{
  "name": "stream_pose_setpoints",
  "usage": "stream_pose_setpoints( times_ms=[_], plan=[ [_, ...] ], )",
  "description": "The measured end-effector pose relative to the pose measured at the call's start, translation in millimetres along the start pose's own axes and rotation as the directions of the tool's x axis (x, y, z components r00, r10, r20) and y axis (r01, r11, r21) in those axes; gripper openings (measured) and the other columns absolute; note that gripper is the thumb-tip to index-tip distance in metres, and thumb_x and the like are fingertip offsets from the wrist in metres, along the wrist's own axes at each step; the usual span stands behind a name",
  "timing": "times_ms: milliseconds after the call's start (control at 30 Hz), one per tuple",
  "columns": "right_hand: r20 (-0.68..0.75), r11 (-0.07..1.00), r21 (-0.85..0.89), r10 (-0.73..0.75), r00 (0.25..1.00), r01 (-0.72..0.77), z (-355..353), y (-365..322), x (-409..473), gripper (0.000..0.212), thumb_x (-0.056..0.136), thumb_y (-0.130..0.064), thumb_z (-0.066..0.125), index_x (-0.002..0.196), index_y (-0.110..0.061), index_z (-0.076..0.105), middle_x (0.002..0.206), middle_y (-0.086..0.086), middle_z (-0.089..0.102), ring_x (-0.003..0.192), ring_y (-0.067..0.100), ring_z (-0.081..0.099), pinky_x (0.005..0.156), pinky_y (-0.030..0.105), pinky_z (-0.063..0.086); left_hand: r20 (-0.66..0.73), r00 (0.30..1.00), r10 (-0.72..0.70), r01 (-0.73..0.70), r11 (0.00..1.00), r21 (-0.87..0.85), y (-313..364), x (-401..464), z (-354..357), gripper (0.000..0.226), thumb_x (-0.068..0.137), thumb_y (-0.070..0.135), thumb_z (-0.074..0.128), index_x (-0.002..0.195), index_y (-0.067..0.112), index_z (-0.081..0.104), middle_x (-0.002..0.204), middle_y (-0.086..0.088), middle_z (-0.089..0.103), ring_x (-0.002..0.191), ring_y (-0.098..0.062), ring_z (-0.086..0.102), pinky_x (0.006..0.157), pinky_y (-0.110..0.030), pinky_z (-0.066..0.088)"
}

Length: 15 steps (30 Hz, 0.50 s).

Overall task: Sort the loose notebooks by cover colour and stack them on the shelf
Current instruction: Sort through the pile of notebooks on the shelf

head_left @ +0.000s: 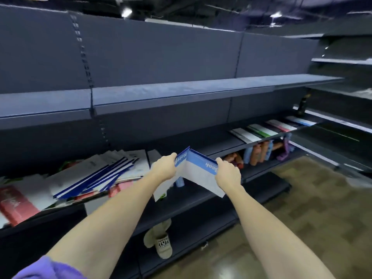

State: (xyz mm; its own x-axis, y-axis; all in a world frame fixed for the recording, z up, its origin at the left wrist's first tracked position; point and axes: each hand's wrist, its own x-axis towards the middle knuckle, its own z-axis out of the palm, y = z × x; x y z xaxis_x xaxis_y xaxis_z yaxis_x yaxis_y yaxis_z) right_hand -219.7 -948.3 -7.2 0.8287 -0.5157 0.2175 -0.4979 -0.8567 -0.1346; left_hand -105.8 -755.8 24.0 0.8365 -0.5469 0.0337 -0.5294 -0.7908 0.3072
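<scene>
1. Right now the main risk sits in the blue notebooks (198, 170) held out in front of the middle shelf (201, 195). They are splayed into a V, so I judge the covers could slide apart and one book drop to the floor (302, 198) if either grip loosens.
2. Another hazard is the loose heap of notebooks (90, 174) on the left of that shelf. It is fanned and tilted, with blue spines on top and red covers (18, 204) under it at the front lip. A nudge while setting the blue ones down could tip part of it off the edge.
3. Colour mix-ups look possible too. Small sorted stacks (267, 128) already lie further right on the same shelf, and the covers there share white panels, so a hasty placement could land on the wrong stack.
4. The left hand (164, 169) has its fingers curled round the left cover's upper edge, thumb side toward me, gripping it firmly.
5. The right hand (227, 172) pinches the right-hand cover near its blue band, fingers wrapped over the top edge.
6. Both hands hold the books in the air, clear of the shelf surface, between the heap and the sorted stacks.
</scene>
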Motion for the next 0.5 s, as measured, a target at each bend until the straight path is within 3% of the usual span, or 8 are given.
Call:
stream_pose_setpoints(
  times_ms=[100,233,500],
  plan=[
    [0.016,0.998,0.033,0.057,0.998,-0.057,1,54,2,0.028,0.093,-0.010,0.049,0.119,-0.019,0.045,0.116,0.005,0.063,0.108,0.031,0.059,0.086,0.040,0.040,-0.006,1.000,0.002,-0.003,0.999,-0.041,47,17,23,0.028,0.090,0.005,0.038,0.116,0.014,0.047,0.095,-0.007,0.055,0.081,-0.029,0.054,0.065,-0.036,0.040],
    [0.028,0.969,0.172,0.176,0.984,-0.178,0,123,4,0.019,0.092,-0.006,0.045,0.106,-0.019,0.042,0.108,0.007,0.064,0.096,0.033,0.059,0.072,0.037,0.040,-0.005,1.000,0.001,-0.002,0.998,-0.066,104,41,52,0.018,0.088,0.005,0.037,0.101,0.014,0.046,0.097,-0.007,0.057,0.081,-0.026,0.054,0.066,-0.036,0.042],
    [0.078,0.908,0.293,0.290,0.954,-0.300,-5,217,15,0.031,0.091,-0.004,0.043,0.119,-0.018,0.042,0.101,0.007,0.060,0.084,0.029,0.052,0.059,0.034,0.037,0.069,0.995,0.070,-0.069,0.997,-0.025,193,78,102,0.027,0.092,0.010,0.043,0.118,0.016,0.049,0.112,-0.007,0.058,0.088,-0.027,0.053,0.071,-0.037,0.041]
  ],
)
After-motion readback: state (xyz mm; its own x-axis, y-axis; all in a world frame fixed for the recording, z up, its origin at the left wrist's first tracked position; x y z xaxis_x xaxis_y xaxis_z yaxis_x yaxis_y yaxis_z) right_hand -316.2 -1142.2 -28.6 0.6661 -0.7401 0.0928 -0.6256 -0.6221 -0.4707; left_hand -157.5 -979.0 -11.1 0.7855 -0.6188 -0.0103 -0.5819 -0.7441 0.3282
